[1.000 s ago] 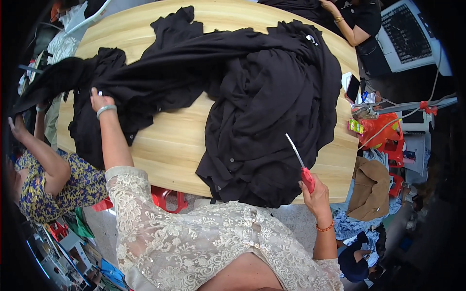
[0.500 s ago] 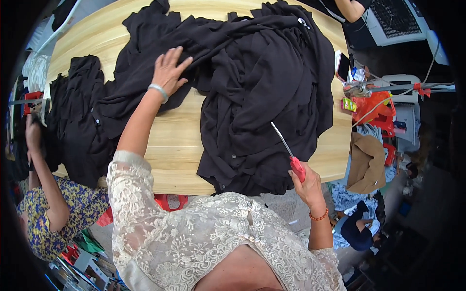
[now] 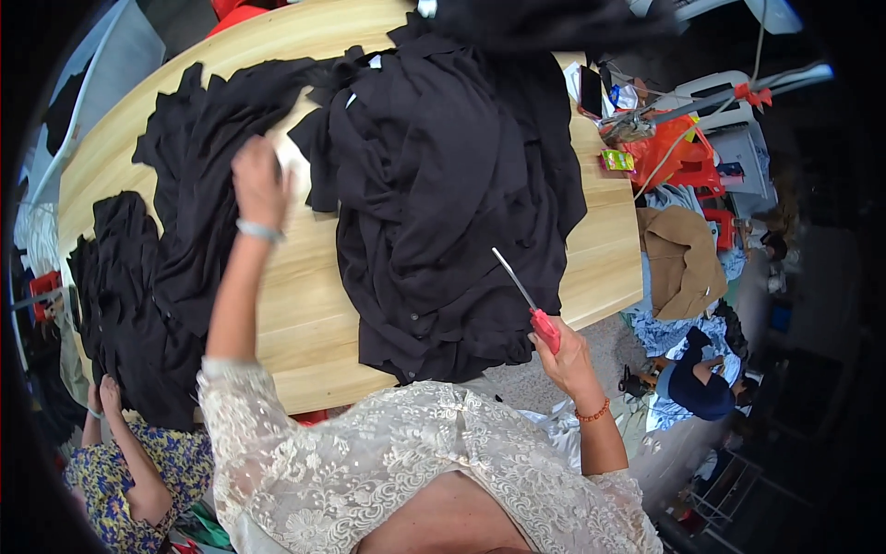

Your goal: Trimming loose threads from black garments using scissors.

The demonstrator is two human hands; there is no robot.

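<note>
A large heap of black buttoned garments (image 3: 443, 185) lies on the wooden table (image 3: 300, 319) in front of me. My right hand (image 3: 565, 358) is closed round a red-handled tool (image 3: 522, 294) with a thin metal blade. Its tip points up and left over the heap's near right part. My left hand (image 3: 260, 180) is blurred above the table, between the heap and more black garments (image 3: 198, 175) on the left. Its fingers look curled, but what they hold, if anything, is unclear. Blurred black cloth (image 3: 554, 23) crosses the top edge.
At the left, another person (image 3: 138, 471) in a flowered top has both hands by the garments. A phone (image 3: 591, 90) and a small green packet (image 3: 616, 161) lie at the table's right edge. Beyond it are a red bag (image 3: 664, 152) and brown cloth (image 3: 681, 263).
My left hand has left the black cloth and moved left. The cloth that joined the heap and left garments is now apart, and dark cloth sweeps across the top. The whole view has shifted.
</note>
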